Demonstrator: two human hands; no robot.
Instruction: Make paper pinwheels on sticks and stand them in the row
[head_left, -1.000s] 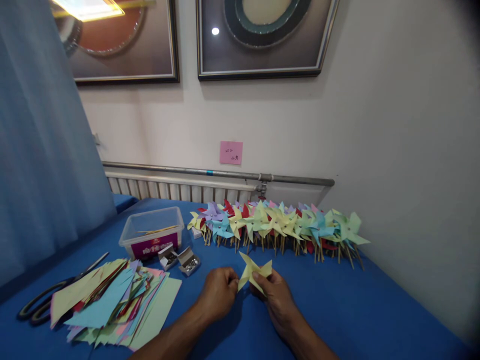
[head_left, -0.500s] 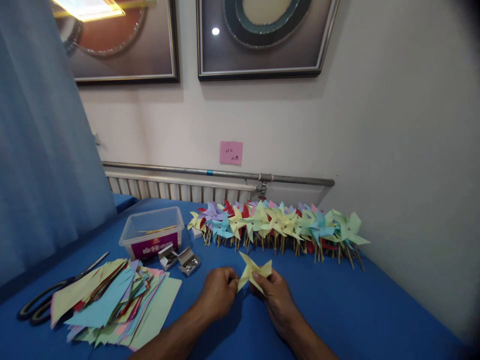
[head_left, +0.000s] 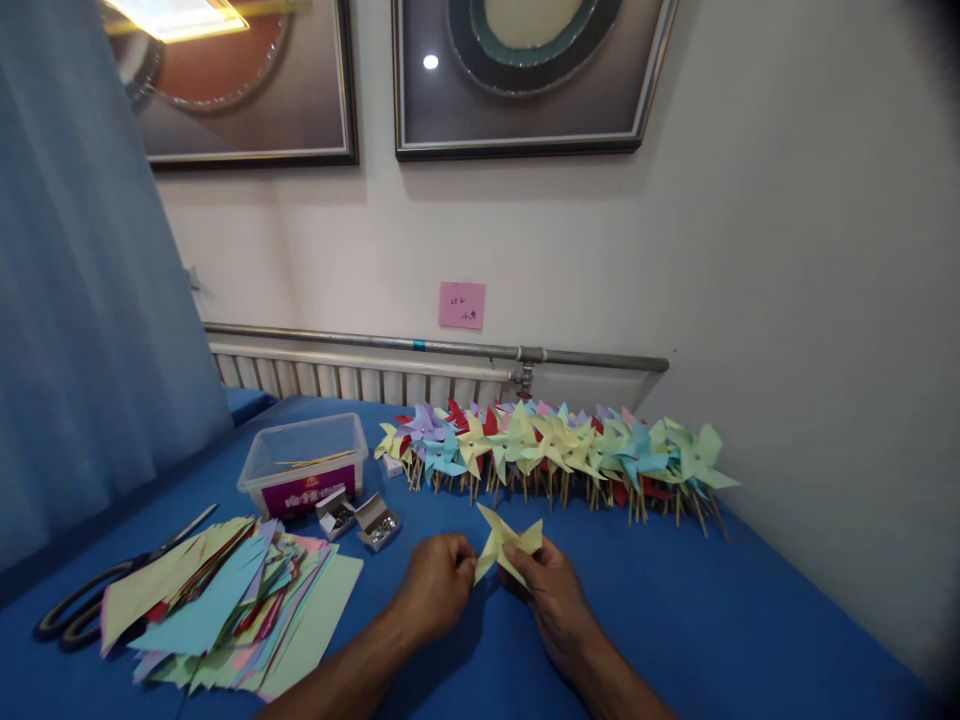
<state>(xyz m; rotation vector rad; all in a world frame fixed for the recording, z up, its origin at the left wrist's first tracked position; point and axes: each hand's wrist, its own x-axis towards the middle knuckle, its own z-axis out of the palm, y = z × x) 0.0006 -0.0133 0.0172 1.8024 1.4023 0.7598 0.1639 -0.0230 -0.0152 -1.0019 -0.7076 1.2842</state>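
Item: yellow pinwheel (head_left: 508, 542), counter (head_left: 712, 620) centre-front, pinched between both hands just above the cloth, prob. so folded tips stay gathered at the middle. Left hand (head_left: 437, 585): fingers curled, gripping its 9 o'clock edge, wrist low. Right hand (head_left: 546, 586): thumb on top, clamping the 5 o'clock vane, forearm angled in. Pinwheel row (head_left: 555, 450) at 12, sticks toward the person. Pin boxes (head_left: 358, 517), tub (head_left: 304, 465) at 10; paper stack (head_left: 225, 600), scissors (head_left: 97, 595) at 9, within reach.
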